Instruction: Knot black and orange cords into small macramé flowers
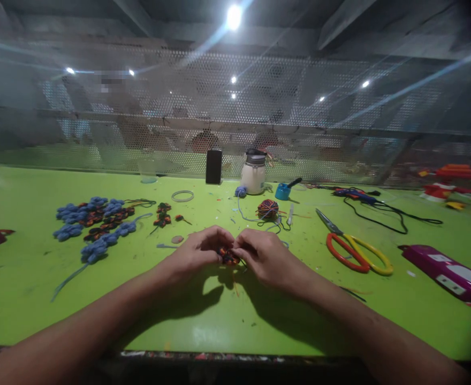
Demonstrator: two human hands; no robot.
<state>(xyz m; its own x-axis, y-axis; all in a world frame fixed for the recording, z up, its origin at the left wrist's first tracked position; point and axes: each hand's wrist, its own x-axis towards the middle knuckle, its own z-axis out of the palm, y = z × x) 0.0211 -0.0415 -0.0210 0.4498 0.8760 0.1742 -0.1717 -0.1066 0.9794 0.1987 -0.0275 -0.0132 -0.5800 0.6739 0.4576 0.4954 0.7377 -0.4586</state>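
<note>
Over the tabletop, a yarn piece is between the left hand and the right hand; yarn flowers lie to the left, scissors to the right. Behind the hands sits a yarn ball, and farther back a bottle, with a phone to its left and a pot to its right. A mesh screen stands behind them all.

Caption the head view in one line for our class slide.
Left hand and right hand hold a multicoloured yarn piece at a lime-green table.
</note>
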